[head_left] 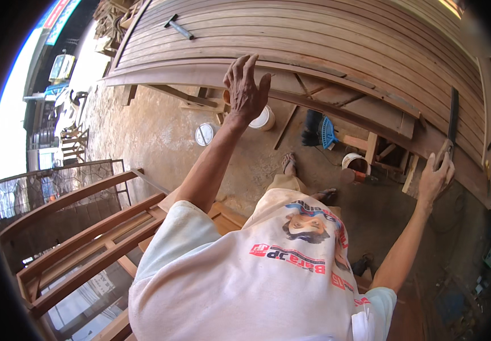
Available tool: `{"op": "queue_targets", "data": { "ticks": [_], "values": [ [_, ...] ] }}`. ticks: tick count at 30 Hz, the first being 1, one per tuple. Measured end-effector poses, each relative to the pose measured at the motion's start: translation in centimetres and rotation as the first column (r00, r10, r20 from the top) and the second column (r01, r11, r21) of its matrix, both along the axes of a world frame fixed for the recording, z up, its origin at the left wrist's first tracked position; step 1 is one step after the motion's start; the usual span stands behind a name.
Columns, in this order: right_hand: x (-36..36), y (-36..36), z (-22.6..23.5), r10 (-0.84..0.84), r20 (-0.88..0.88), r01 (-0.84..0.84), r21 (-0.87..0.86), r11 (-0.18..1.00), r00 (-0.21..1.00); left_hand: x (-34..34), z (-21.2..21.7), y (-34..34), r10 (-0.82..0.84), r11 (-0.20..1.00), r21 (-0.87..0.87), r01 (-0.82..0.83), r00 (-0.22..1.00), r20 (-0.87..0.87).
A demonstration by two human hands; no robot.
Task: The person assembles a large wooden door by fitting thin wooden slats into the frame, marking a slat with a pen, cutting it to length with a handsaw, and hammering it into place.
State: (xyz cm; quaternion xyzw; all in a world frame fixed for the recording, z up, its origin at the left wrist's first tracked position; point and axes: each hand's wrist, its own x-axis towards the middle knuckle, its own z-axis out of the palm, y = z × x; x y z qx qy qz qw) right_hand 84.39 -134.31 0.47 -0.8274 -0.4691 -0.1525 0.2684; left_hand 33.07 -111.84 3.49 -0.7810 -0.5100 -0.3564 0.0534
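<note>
A large slatted wooden panel [291, 42] lies across the far side of my view on a raised support. My left hand [248, 91] reaches to its near edge with the fingers apart and nothing visible in them; whether it touches the wood I cannot tell. At the panel's right end, my right hand [435, 176] is closed around the wooden handle of a tool with a long, straight dark blade [454, 113]. That blade lies over the slats, pointing away from me. A hammer [179, 27] rests on the panel at the far left.
Under the panel are a white bucket [263, 119], a round white container [204, 134], a black-bristled broom with a blue head [327, 133] and another bucket [355, 163]. Wooden frames [92, 247] stand at my left. My sandalled feet [289, 165] are on the floor.
</note>
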Motion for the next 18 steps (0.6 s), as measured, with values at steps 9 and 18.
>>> {"op": "queue_targets", "data": {
  "ticks": [9, 18],
  "values": [
    [-12.3, 12.2, 4.7, 0.472, 0.022, -0.43, -0.379, 0.82, 0.881, -11.4, -0.8, 6.8, -0.012, 0.996, -0.092, 0.008, 0.999, -0.042],
    [-11.4, 13.2, 2.6, 0.441, 0.069, -0.39, -0.358, 0.848, 0.895, -14.4, -2.0, 8.5, -0.046, 0.985, -0.165, 0.039, 0.998, -0.035]
  ]
}}
